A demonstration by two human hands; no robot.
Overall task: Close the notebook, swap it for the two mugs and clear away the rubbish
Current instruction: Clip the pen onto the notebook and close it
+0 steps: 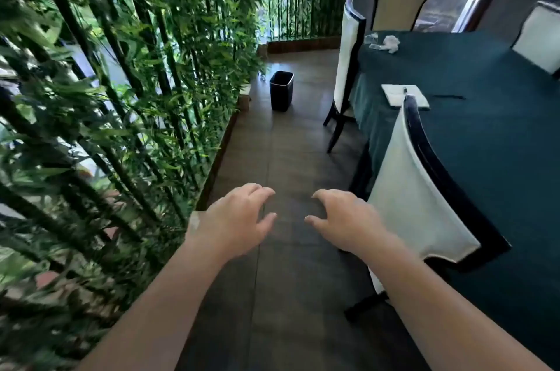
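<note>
An open white notebook (404,95) lies near the left edge of a table with a dark teal cloth (491,134), partly hidden by a chair back. A dark pen (448,97) lies to its right. Crumpled white rubbish and clear wrappers (385,42) sit at the table's far left corner. A black bin (281,95) stands on the floor ahead. My left hand (236,219) and my right hand (345,219) hover over the floor, fingers spread, holding nothing, well short of the table. No mugs are in view.
A bamboo screen in a planter (121,83) lines the left side of the tiled aisle (288,173). Two white-covered chairs (418,195) (348,61) stand along the table's left side, with others at the far side.
</note>
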